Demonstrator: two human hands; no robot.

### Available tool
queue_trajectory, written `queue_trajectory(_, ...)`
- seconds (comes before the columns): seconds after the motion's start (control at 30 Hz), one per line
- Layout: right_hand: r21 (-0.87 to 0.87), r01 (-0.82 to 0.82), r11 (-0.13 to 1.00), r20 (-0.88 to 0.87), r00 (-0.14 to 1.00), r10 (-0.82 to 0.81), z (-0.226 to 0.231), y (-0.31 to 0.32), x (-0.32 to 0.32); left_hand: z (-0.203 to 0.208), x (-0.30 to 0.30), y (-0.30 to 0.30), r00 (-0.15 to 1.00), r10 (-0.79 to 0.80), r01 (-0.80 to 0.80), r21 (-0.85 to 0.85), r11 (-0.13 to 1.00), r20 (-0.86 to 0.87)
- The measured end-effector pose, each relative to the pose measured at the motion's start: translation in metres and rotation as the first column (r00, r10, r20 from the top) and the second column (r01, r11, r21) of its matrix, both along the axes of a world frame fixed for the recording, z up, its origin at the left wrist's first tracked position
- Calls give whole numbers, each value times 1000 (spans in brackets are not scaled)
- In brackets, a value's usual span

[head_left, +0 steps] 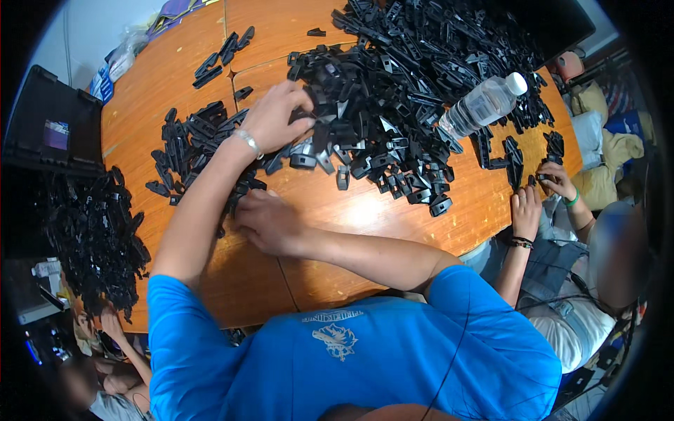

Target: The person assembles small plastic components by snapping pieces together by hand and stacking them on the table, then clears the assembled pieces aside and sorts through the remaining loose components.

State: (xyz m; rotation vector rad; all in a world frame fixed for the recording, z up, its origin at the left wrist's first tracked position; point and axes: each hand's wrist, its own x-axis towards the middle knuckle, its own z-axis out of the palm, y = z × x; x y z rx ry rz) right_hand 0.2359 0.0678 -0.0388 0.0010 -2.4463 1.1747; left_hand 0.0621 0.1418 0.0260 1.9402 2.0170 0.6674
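Note:
My left hand (277, 116), with a bracelet at its wrist, reaches to the left edge of a large heap of small black plastic clips (379, 126). Its thumb and bent fingers are apart, with dark parts of the heap right beside them; some parts there are blurred. Nearer to me, my right hand (270, 223) crosses over to the left, low over the table. It is next to a smaller group of longer black plastic pieces (193, 144). Its fingers are bent and partly hidden, so whether it holds a piece cannot be made out.
A clear bottle (484, 105) with a white cap lies on the heap. More black parts (95, 235) are piled at the left, and a few (223, 52) lie at the far left. Co-workers' hands (526, 210) handle parts at the right; another hand (111, 324) is at lower left.

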Motion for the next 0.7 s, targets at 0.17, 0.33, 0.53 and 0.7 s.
queue_trajectory(0.17,-15,1,1000,43,999,0,4,4,1,32,-4,-34,986,-103,119,-129,984,128)
queue_trajectory(0.33,36,8,999,36,999,-10,2,4,2,37,-30,5,931,146,-74,-217,973,335)
queue_trajectory(0.53,104,-21,994,31,999,18,-6,-8,-5,-31,-50,123,965,262,-252,232,940,-13)
queue_trajectory(0.7,87,53,995,5,999,-53,-5,-3,-5,-16,-3,156,960,279,-280,-58,958,-26)
